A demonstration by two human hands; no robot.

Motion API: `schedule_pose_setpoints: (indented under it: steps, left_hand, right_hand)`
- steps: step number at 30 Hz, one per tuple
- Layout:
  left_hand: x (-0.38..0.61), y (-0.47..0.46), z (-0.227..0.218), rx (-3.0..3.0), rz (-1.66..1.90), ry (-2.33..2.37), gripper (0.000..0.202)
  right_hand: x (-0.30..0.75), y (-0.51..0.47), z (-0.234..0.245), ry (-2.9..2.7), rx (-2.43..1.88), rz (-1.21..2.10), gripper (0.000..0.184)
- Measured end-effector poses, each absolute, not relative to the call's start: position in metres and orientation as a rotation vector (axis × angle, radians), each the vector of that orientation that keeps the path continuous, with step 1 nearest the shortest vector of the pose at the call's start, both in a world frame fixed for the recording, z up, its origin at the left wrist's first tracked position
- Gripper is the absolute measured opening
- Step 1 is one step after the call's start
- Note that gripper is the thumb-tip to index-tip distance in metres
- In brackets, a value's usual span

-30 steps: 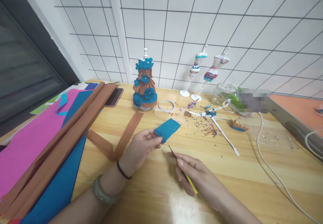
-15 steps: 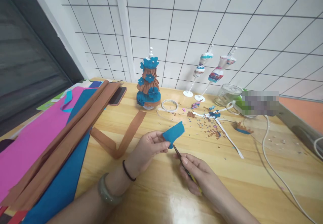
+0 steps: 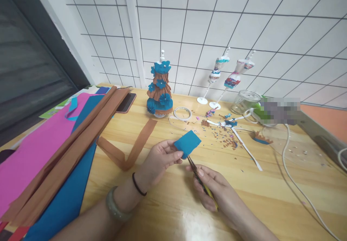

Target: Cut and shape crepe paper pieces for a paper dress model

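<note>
A small blue piece of crepe paper (image 3: 188, 143) is pinched between the thumb and fingers of my left hand (image 3: 165, 156), over the middle of the table. My right hand (image 3: 210, 185) is wrapped round a pair of scissors (image 3: 201, 181) with yellow on the handles. The blades are slightly parted, with their tips at the lower edge of the blue paper. Behind, a dress form (image 3: 159, 89) wears a brown and blue paper dress with blue flowers. A folded brown paper strip (image 3: 138, 145) lies left of my left hand.
Long brown paper (image 3: 62, 154), pink paper (image 3: 35, 161) and blue sheets cover the left side, beside a phone (image 3: 127, 102). A tape roll (image 3: 182, 113), paper scraps (image 3: 226, 136), two slender dress forms (image 3: 214, 75), a glass jar (image 3: 244, 101) and a white cable (image 3: 287, 168) occupy the back and right.
The blue paper has turned from a folded, curled shape to a flatter one facing me. The scissor blades have parted a little. Both hands stay nearly in place.
</note>
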State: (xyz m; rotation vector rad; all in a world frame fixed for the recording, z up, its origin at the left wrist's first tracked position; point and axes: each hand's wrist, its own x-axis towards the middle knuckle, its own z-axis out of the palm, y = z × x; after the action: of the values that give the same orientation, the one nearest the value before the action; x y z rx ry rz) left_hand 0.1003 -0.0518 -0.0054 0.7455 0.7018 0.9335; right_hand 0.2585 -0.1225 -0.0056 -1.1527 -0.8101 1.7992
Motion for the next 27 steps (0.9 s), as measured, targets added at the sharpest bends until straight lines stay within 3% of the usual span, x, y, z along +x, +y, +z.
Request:
schedule_pose_setpoints:
  steps: [12, 27]
  left_hand:
    - [0.106, -0.055, -0.014, 0.986, 0.861, 0.683, 0.032]
    - [0.107, -0.057, -0.013, 0.986, 0.857, 0.652, 0.025]
  right_hand:
    - [0.257, -0.122, -0.014, -0.846, -1.137, 1.755, 0.039]
    - [0.256, -0.122, -0.012, -0.866, -1.219, 1.731, 0.039]
